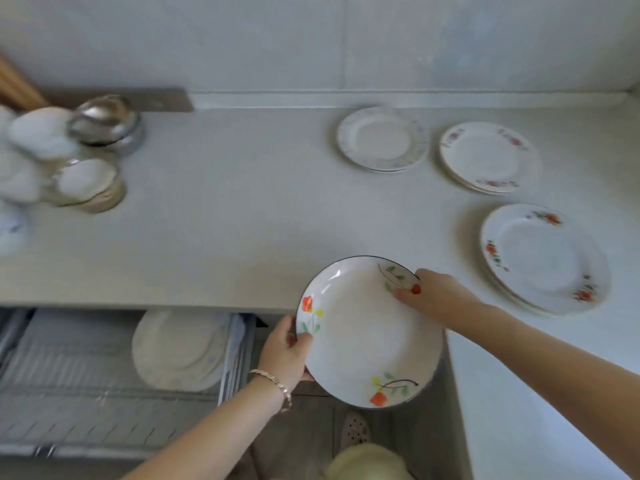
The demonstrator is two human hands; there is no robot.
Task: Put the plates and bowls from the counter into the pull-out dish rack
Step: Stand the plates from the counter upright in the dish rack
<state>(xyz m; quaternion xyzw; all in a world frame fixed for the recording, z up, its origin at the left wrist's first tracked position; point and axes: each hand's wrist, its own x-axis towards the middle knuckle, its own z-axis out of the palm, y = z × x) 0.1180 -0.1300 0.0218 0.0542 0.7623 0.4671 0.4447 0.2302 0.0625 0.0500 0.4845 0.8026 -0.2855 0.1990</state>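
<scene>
The plate [367,334] was pinched at its left rim by the left hand [289,351] and at its far rim by the right hand [433,296], thumbs on its face. It was held in the air off the bench [225,220] edge, right of the rack [104,375]. A drop was judged possible if one hand were released early. A chip was possible if the rim were knocked against the bench or the racked plates [176,351].

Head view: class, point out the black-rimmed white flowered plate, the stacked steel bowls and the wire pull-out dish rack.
Black-rimmed white flowered plate [363,336]: head view, bare white centre.
Stacked steel bowls [105,124]: head view, top bowl's shiny side.
Wire pull-out dish rack [69,372]: head view, bare wire floor.
</scene>
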